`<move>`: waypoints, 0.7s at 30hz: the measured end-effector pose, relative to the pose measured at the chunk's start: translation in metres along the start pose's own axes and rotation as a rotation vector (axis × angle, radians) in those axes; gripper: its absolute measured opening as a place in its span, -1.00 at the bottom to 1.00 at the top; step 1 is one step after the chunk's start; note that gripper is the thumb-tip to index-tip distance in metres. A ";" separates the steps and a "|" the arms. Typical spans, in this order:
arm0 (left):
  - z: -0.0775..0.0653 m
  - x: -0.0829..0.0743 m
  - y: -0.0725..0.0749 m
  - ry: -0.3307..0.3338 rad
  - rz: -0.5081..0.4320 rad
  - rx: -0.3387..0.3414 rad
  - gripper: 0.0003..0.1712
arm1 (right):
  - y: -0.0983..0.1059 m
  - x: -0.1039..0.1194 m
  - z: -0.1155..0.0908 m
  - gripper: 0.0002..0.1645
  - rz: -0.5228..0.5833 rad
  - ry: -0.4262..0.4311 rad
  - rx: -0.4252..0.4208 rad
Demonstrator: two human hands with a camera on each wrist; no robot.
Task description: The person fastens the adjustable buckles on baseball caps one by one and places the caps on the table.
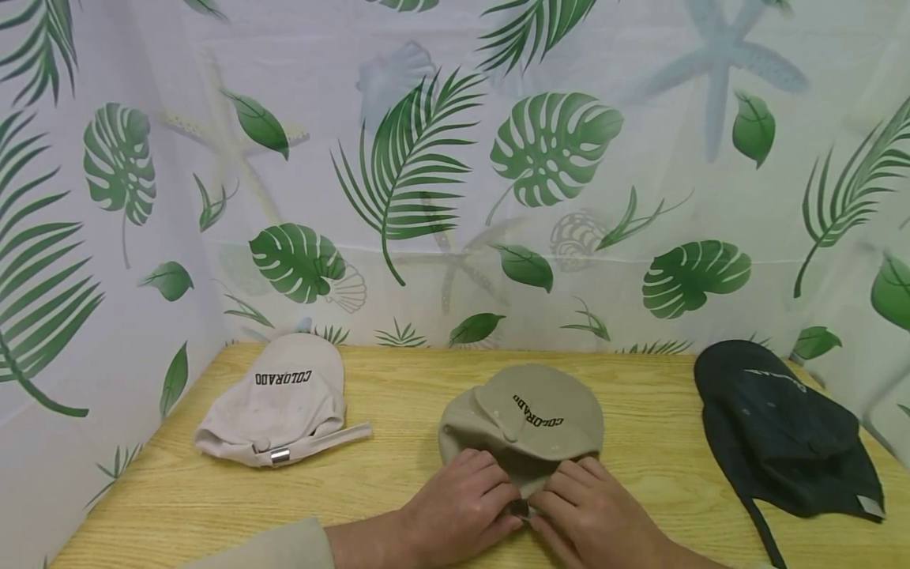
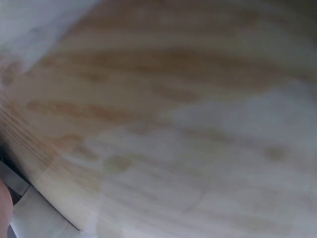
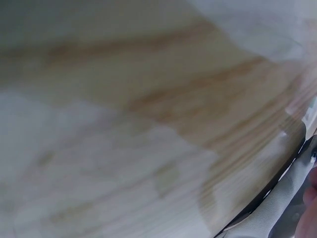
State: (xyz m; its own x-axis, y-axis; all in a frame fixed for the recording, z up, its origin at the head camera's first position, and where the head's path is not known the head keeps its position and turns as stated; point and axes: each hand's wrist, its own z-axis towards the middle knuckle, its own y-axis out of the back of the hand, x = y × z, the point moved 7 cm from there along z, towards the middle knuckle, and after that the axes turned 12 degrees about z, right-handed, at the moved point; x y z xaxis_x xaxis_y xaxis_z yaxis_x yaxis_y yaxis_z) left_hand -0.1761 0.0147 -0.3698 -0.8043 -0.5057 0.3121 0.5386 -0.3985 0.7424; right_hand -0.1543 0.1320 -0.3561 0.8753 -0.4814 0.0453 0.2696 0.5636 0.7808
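A khaki baseball cap [image 1: 550, 395] with dark COLORADO lettering lies in the middle of the table in the head view, its back opening facing me. My left hand [image 1: 458, 506] and right hand [image 1: 597, 506] meet at its rear strap. Between the fingertips a small dark metal buckle [image 1: 521, 508] shows. Both hands pinch the strap ends around it; how far the strap is threaded is hidden. At the left wrist view's lower corner a bit of pale cap fabric [image 2: 42, 215] appears beside a finger. The right wrist view catches greyish cap fabric [image 3: 277, 213] and fingertips [image 3: 308, 213].
To the left lies a cream cap [image 1: 295, 395] with its strap sticking out through a metal buckle. A black cap [image 1: 789, 419] rests at the right, its strap hanging toward me. Leaf-printed white cloth [image 1: 426, 197] walls the wooden table [image 1: 384, 482] behind and at the sides.
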 end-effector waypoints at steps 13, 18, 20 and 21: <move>-0.001 0.000 -0.002 0.012 -0.036 0.007 -0.78 | -0.001 -0.001 -0.001 -0.95 0.015 0.000 0.019; -0.001 0.000 -0.003 0.013 -0.048 0.010 -0.78 | -0.001 -0.001 -0.001 -0.95 0.022 -0.001 0.014; -0.001 0.000 -0.003 0.013 -0.050 0.013 -0.78 | -0.001 -0.001 -0.002 -0.95 0.024 0.001 0.013; -0.001 0.000 -0.003 0.012 -0.050 0.013 -0.78 | -0.001 -0.001 -0.002 -0.94 0.026 -0.002 0.016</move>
State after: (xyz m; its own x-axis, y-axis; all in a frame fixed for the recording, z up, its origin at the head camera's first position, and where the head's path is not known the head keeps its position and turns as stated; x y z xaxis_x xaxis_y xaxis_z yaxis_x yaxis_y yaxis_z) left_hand -0.1775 0.0153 -0.3725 -0.8271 -0.4944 0.2672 0.4943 -0.4137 0.7645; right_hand -0.1549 0.1330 -0.3583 0.8811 -0.4682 0.0667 0.2404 0.5649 0.7894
